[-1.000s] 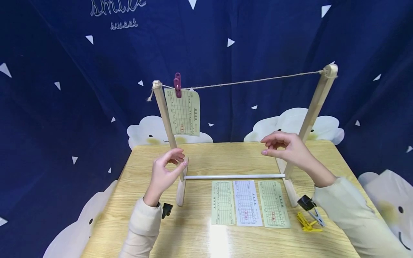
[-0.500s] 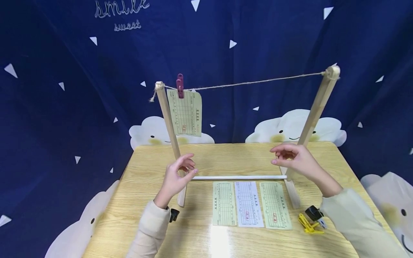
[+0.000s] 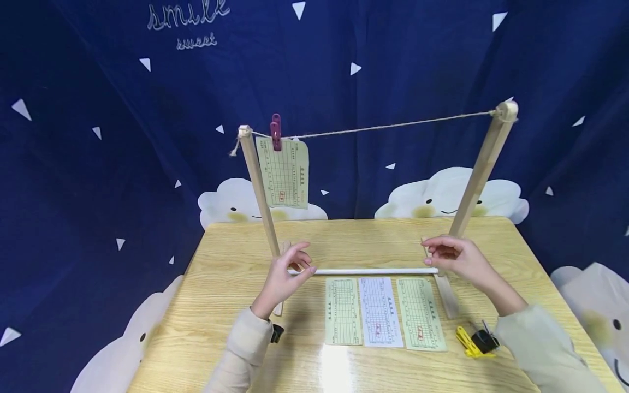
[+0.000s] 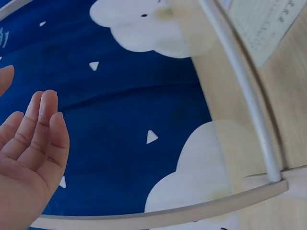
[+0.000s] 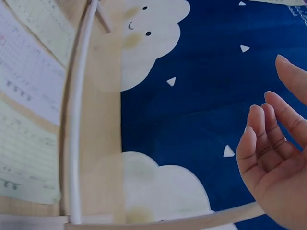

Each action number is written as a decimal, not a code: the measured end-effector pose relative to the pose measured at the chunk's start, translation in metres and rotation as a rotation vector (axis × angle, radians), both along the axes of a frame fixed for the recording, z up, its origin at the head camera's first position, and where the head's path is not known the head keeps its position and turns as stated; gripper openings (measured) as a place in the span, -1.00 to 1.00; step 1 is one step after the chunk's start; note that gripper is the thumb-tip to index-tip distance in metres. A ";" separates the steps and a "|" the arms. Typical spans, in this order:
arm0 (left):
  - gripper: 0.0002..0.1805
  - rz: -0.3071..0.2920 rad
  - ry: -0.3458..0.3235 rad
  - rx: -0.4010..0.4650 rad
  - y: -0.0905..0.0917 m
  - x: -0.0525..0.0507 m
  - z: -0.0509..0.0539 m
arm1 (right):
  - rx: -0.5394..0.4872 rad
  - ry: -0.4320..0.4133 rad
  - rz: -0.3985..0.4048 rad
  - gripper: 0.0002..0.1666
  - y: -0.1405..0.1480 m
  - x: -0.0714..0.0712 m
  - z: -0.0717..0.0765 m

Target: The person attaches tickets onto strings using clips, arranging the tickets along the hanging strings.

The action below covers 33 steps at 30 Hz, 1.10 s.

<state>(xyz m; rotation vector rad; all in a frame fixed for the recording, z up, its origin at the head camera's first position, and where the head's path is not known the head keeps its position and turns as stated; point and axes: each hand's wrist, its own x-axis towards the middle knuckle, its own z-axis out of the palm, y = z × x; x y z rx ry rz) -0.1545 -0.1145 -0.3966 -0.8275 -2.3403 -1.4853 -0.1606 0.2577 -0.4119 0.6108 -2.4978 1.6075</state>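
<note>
My left hand (image 3: 290,275) hovers over the left end of the white rod (image 3: 373,271), fingers loosely bent, holding nothing. Near the rod's right end, my right hand (image 3: 459,259) hangs in a similar relaxed curve, also holding nothing. Both wrist views show bare palms, the left hand (image 4: 36,148) and the right hand (image 5: 273,153). A purple clothespin (image 3: 276,134) clips a green printed slip (image 3: 285,174) to the string (image 3: 393,126). On the table lie a green slip (image 3: 343,311), a white-lilac slip (image 3: 380,311) and another green slip (image 3: 420,314), side by side.
Two wooden posts, left (image 3: 259,185) and right (image 3: 476,174), carry the string above the wooden table (image 3: 196,338). A yellow clip (image 3: 468,344) lies at the right, partly behind a black wrist-worn device (image 3: 486,340). A dark blue curtain (image 3: 354,153) hangs behind.
Both hands have moved down and to the right, the left now reaching in front of the rod's left end. The view has shifted slightly. The blue clip beside the yellow one is now mostly hidden.
</note>
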 end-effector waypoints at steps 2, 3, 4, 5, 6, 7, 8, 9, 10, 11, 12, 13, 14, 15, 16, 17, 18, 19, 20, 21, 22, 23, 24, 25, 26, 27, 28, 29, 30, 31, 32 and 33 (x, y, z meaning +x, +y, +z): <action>-0.53 -0.008 -0.020 -0.007 0.002 0.000 -0.004 | 0.004 -0.021 -0.019 -0.63 0.003 0.002 -0.005; -0.53 -0.012 -0.032 -0.006 0.002 0.000 -0.007 | 0.006 -0.035 -0.027 -0.63 0.004 0.003 -0.008; -0.52 -0.014 -0.044 -0.007 0.003 0.000 -0.009 | 0.007 -0.049 -0.034 -0.63 0.005 0.004 -0.010; -0.52 -0.016 -0.053 -0.007 0.004 0.000 -0.011 | 0.007 -0.062 -0.039 -0.63 0.006 0.004 -0.012; -0.52 -0.021 -0.065 -0.005 0.004 -0.001 -0.012 | 0.007 -0.076 -0.046 -0.62 0.006 0.005 -0.015; -0.52 -0.026 -0.074 -0.002 0.005 -0.001 -0.015 | 0.008 -0.085 -0.052 -0.62 0.007 0.006 -0.017; -0.52 -0.028 -0.081 -0.004 0.005 -0.001 -0.016 | 0.006 -0.094 -0.055 -0.61 0.008 0.006 -0.019; -0.52 -0.032 -0.087 -0.004 0.006 -0.001 -0.018 | 0.008 -0.101 -0.060 -0.61 0.009 0.007 -0.021; -0.51 -0.037 -0.092 -0.002 0.006 -0.001 -0.020 | 0.007 -0.105 -0.063 -0.61 0.010 0.008 -0.023; -0.51 -0.041 -0.094 -0.003 0.007 -0.002 -0.022 | 0.005 -0.108 -0.068 -0.61 0.011 0.009 -0.025; -0.51 -0.042 -0.096 -0.005 0.007 -0.002 -0.024 | 0.002 -0.112 -0.074 -0.62 0.013 0.010 -0.028; -0.51 -0.043 -0.096 -0.006 0.008 -0.002 -0.026 | 0.003 -0.114 -0.078 -0.62 0.014 0.011 -0.031; -0.51 -0.043 -0.093 -0.009 0.008 -0.002 -0.027 | 0.003 -0.118 -0.081 -0.63 0.015 0.012 -0.034; -0.51 -0.042 -0.091 -0.012 0.008 -0.002 -0.029 | 0.002 -0.123 -0.083 -0.63 0.016 0.013 -0.037; -0.51 -0.043 -0.087 -0.014 0.008 -0.002 -0.030 | 0.002 -0.126 -0.085 -0.64 0.017 0.014 -0.041; -0.51 -0.042 -0.086 -0.017 0.008 -0.002 -0.032 | 0.001 -0.129 -0.090 -0.64 0.018 0.015 -0.044; -0.51 -0.043 -0.086 -0.019 0.008 -0.002 -0.033 | -0.002 -0.133 -0.093 -0.64 0.018 0.016 -0.046; -0.50 -0.046 -0.089 -0.020 0.008 -0.002 -0.034 | -0.007 -0.138 -0.096 -0.65 0.018 0.018 -0.049; -0.50 -0.047 -0.092 -0.022 0.008 -0.002 -0.035 | -0.014 -0.142 -0.099 -0.65 0.019 0.019 -0.051; -0.50 -0.050 -0.098 -0.022 0.008 -0.002 -0.036 | -0.018 -0.145 -0.104 -0.65 0.019 0.020 -0.053; -0.50 -0.052 -0.106 -0.023 0.008 -0.002 -0.037 | -0.018 -0.146 -0.110 -0.65 0.019 0.021 -0.054; -0.50 -0.052 -0.114 -0.024 0.008 -0.002 -0.038 | -0.020 -0.147 -0.116 -0.64 0.020 0.022 -0.056; -0.49 -0.050 -0.120 -0.026 0.008 -0.002 -0.039 | -0.021 -0.149 -0.122 -0.64 0.020 0.023 -0.058; -0.49 -0.049 -0.129 -0.026 0.008 -0.002 -0.040 | -0.017 -0.152 -0.130 -0.63 0.021 0.024 -0.060; -0.50 -0.046 -0.137 -0.025 0.008 -0.003 -0.041 | -0.010 -0.151 -0.135 -0.62 0.021 0.025 -0.062; -0.50 -0.042 -0.143 -0.024 0.008 -0.003 -0.042 | -0.007 -0.150 -0.140 -0.62 0.022 0.026 -0.063; -0.50 -0.038 -0.152 -0.021 0.008 -0.003 -0.043 | -0.005 -0.150 -0.143 -0.61 0.023 0.026 -0.066; -0.50 -0.037 -0.160 -0.018 0.008 -0.004 -0.044 | -0.005 -0.152 -0.147 -0.61 0.024 0.027 -0.068; -0.50 -0.037 -0.169 -0.015 0.008 -0.004 -0.045 | -0.002 -0.155 -0.152 -0.62 0.026 0.028 -0.070; -0.50 -0.039 -0.175 -0.012 0.008 -0.004 -0.047 | 0.000 -0.159 -0.156 -0.62 0.027 0.028 -0.073; -0.50 -0.040 -0.180 -0.011 0.008 -0.004 -0.049 | 0.005 -0.158 -0.159 -0.63 0.029 0.029 -0.075; -0.50 -0.042 -0.182 -0.012 0.008 -0.005 -0.051 | 0.009 -0.158 -0.165 -0.64 0.030 0.030 -0.078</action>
